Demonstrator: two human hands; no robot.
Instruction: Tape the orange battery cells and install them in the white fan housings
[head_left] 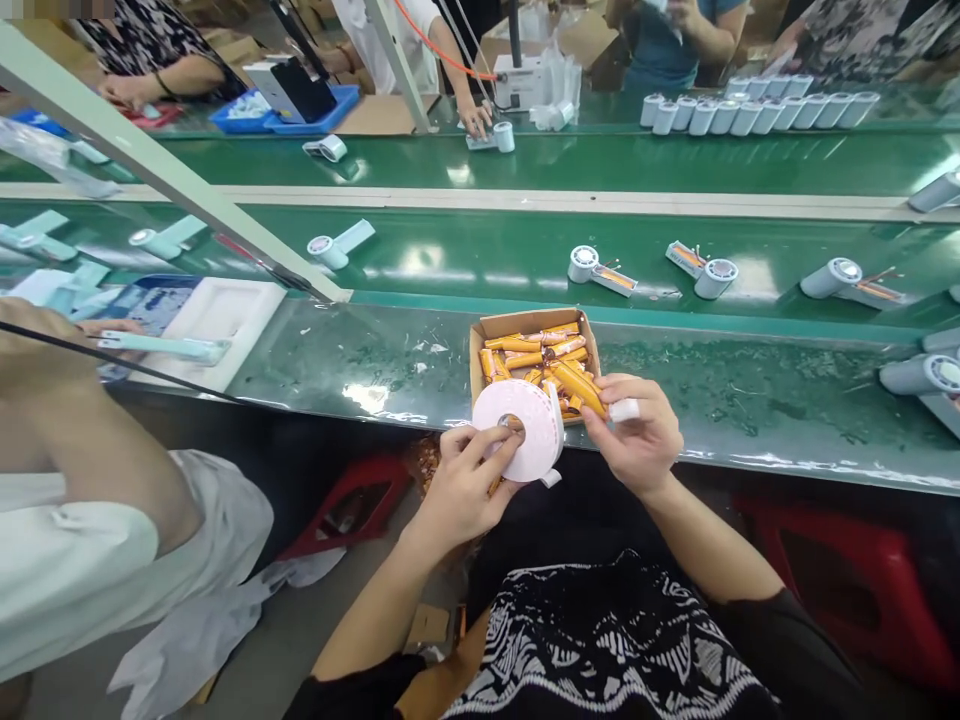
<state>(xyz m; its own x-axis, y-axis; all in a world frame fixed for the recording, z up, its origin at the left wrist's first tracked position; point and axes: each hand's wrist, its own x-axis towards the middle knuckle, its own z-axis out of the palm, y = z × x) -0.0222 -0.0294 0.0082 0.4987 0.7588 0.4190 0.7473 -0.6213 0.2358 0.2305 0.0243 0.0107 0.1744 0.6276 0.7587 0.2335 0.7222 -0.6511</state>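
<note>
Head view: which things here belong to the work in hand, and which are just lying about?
In hand:
- white roll, held in the left hand
- orange cylinder, held in the right hand
- cardboard box of similar cylinders

Apparently not in use here:
- white tray, left
- red stool below the bench
- fan-like units on the belt, possibly related

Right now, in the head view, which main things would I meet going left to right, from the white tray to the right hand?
White tray, left hand, pale roll, rightmost orange piece, right hand.
</note>
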